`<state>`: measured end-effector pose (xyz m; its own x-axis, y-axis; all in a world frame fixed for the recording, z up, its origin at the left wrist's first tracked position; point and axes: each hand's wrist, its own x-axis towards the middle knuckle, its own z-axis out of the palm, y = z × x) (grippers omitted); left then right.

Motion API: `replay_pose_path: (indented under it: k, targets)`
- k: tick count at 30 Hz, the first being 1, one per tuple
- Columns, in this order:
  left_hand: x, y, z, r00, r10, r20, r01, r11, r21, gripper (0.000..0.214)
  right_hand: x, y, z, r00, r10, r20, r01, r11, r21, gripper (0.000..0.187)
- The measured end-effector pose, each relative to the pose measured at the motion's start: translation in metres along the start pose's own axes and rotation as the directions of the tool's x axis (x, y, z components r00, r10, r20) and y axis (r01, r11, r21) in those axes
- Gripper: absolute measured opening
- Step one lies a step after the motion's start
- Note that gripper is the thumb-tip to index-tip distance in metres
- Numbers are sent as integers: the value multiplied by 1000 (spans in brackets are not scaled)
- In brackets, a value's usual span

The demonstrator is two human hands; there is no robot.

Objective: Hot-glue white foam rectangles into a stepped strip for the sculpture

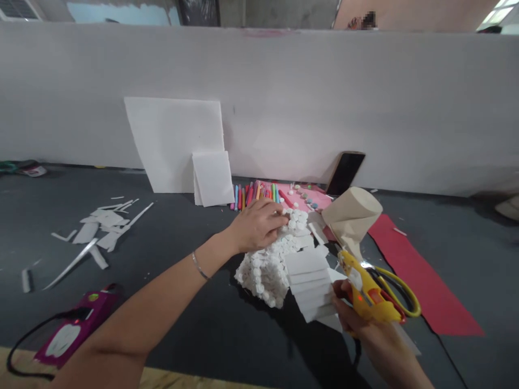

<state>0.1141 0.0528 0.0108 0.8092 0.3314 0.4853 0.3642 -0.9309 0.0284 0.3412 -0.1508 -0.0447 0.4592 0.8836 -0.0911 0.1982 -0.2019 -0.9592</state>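
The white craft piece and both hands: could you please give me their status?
Left hand at the white craft piece, grip unclear. Right hand holding the yellow glue gun. Stepped white card at the piece's right, possibly in the way.

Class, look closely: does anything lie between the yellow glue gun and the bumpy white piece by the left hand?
Yes: in this view, stepped white paper lies between the yellow glue gun, in the right hand, and the bumpy white piece.
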Motion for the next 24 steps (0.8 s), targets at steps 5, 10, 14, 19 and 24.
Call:
replay_pose_path:
  k: [5,10,14,19,24]
  targets:
    - [14,-1,-4,993,-15,118,34,986,-162,19,-2,-3,3,990,139,32,-141,988,65,32]
    - [13,-3,-4,976,-49,210,117,938,-327,27,-3,-16,2,982,188,34,-191,974,122,35]
    - [1,5,-11,977,-111,181,165,933,-319,27,-5,-19,-1,973,224,51,-229,958,174,34]
    - [-11,34,-33,950,-274,149,302,930,-212,27,-8,-7,-9,977,199,75,-209,960,186,36]
    - [-18,67,-49,910,-404,89,408,912,-33,29,-15,0,-15,984,147,100,-159,978,133,30]
